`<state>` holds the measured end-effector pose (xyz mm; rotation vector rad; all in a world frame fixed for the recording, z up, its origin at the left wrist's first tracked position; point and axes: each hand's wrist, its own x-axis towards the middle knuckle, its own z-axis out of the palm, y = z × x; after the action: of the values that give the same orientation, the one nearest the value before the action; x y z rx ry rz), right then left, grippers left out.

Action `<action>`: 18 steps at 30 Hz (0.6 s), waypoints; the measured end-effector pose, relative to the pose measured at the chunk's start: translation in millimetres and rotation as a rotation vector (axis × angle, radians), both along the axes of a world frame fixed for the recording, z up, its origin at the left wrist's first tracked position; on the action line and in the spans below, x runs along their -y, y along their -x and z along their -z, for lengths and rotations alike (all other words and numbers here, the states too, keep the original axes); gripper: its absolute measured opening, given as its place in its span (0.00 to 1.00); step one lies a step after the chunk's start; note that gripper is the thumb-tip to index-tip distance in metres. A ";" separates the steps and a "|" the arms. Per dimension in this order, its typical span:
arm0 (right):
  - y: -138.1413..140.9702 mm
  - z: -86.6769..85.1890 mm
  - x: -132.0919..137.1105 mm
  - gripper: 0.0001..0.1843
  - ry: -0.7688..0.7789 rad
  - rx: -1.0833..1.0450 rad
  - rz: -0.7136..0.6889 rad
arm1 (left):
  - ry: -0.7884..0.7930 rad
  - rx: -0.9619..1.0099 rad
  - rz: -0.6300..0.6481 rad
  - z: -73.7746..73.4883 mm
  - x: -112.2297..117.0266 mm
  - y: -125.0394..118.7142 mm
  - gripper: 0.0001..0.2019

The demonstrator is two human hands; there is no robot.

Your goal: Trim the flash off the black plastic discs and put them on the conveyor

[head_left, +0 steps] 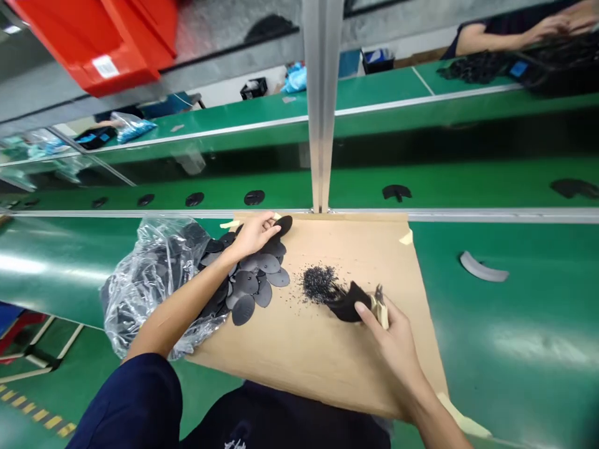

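Note:
My left hand pinches a flat black oval disc above the far edge of the cardboard sheet. Below it lies a heap of black and grey oval discs, spilling from a clear plastic bag. Near the sheet's middle is a pile of small black bits. Beside that pile, my right hand grips a curved black plastic piece under the thumb. The same hand also holds side cutters with cream-coloured handles; their jaws point away from me.
Behind the sheet, a green conveyor belt carries spaced black parts, including a disc. A metal post rises at the sheet's far edge. A grey curved strip lies at right. Overhead hangs a red bin. Another person's hands work opposite.

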<state>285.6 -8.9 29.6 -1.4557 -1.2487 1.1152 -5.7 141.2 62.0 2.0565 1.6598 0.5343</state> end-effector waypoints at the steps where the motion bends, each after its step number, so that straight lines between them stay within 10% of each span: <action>1: 3.0 1.4 -0.1 0.21 0.023 -0.036 0.005 | 0.028 0.063 0.044 -0.9 16.0 -8.6 0.08; 8: 31.1 4.0 -1.6 0.20 0.051 -0.200 -0.089 | 0.034 0.526 0.146 8.3 110.3 -63.6 0.15; 18: 31.1 -0.5 0.5 0.20 0.068 -0.197 -0.150 | -0.173 0.411 0.119 19.5 119.3 -64.9 0.16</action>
<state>254.5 -9.4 30.1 -1.2829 -1.2051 1.3783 59.2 21.9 42.5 1.9771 1.2811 1.0111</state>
